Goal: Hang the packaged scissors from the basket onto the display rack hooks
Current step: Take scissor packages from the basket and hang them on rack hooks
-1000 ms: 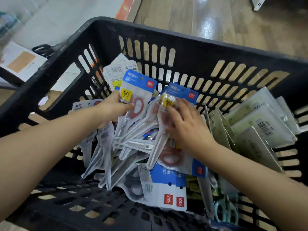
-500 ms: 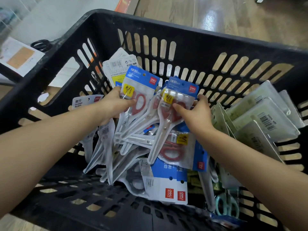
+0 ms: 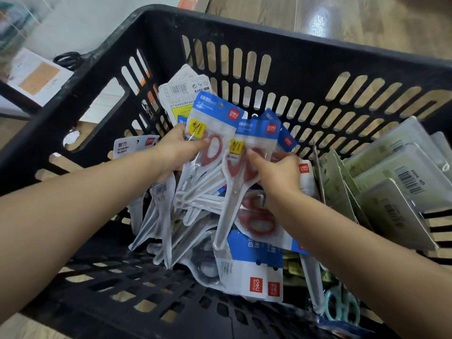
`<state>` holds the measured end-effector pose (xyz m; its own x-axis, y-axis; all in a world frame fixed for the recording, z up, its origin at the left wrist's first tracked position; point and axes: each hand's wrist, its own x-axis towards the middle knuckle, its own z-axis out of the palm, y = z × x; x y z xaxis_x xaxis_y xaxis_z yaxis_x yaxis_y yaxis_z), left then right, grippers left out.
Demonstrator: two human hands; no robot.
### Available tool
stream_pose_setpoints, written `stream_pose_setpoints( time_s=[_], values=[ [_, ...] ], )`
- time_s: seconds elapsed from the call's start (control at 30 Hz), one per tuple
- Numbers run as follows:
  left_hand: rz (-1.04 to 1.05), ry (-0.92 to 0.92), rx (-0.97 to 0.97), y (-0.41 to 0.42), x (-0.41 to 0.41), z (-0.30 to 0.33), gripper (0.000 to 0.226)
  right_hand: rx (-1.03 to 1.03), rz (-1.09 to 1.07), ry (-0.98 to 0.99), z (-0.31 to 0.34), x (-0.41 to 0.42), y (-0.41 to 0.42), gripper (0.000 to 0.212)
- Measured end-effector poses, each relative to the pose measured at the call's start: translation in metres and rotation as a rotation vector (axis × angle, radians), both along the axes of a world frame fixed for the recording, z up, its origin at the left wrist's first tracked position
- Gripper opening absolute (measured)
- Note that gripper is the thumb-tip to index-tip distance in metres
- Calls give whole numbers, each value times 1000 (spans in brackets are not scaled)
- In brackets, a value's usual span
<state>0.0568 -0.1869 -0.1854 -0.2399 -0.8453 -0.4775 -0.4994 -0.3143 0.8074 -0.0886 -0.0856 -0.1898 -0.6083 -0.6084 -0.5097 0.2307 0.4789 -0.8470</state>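
Note:
A black slotted basket holds a heap of packaged scissors with blue-and-white cards and red handles. My left hand grips a fanned bunch of these packs, the front pack standing upright above my fingers. My right hand pinches another red-handled pack by its handle area and holds it against the left bunch. More packs lie flat on the basket floor under my forearms. No display rack or hooks are in view.
Grey-green blister packs stand stacked along the basket's right side. A pair of teal scissors lies in the near right corner. Wooden floor shows beyond the basket, and a white sheet with an orange patch lies at the left.
My right hand lifted a red-handled pack off the heap and brought it left, up against the bunch in my left hand. The left hand has stayed in place, still gripping.

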Motion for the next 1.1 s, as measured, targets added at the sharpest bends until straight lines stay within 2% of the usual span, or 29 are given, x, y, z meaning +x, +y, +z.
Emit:
stream_pose_setpoints(
  time_s=[0.07, 0.2, 0.27, 0.5, 0.67, 0.8, 0.87, 0.9, 0.97, 1.0, 1.1],
  values=[
    [-7, 12, 13, 0, 1, 0, 23, 27, 77, -30, -2, -2, -3, 25],
    [-10, 44, 49, 0, 1, 3, 12, 18, 193, -55, -2, -6, -8, 15],
    [-1, 69, 56, -1, 2, 3, 6, -20, 231, -40, -2, -6, -10, 2],
    [127, 126, 80, -4, 9, 3, 7, -20, 179, -116, -3, -6, -11, 7],
    [191, 106, 102, -1, 12, 32, 13, 38, 129, -198, 41, -1, -13, 23],
    [220, 137, 70, -2, 11, 99, 20, 26, 149, -226, 112, -1, -23, 20],
    [223, 154, 63, -3, 12, 143, 11, 7, 149, -213, 159, -3, -31, 15],
    [245, 182, 75, -4, 12, 172, 4, 4, 139, -216, 188, -3, -35, 12],
    [304, 216, 76, -4, 20, 236, 10, 15, 145, -215, 256, 0, -45, 7],
    [314, 227, 80, -5, 27, 273, 4, 9, 167, -211, 294, 2, -50, 5],
    [345, 282, 92, -9, 49, 390, 9, -13, 252, -189, 413, 11, -68, 13]
  ],
)
